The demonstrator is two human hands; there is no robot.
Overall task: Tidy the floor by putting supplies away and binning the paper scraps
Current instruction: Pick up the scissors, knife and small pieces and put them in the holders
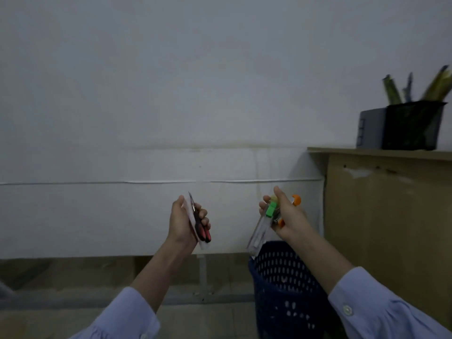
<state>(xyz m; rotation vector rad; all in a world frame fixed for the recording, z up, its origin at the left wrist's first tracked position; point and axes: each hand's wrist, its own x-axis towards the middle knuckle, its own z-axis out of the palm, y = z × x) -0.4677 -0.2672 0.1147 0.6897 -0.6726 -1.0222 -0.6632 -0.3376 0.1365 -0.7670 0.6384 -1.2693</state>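
Scissors (201, 230) with red-and-black handles, centre frame, gripped with a white paper piece (187, 207) in the left hand (182, 221), fingers (203, 212) curled round both. Right hand (287, 217), right of centre, fingers closed on a clear ruler (256, 237), a green item (270, 208) and an orange item (296, 199), above the blue bin (281, 289). Desk (367, 150) at right edge carries a black mesh holder (413, 128).

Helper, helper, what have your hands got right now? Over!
Left hand grips scissors and paper. Right hand grips ruler and small supplies. Blue bin just below. Nothing in the way.
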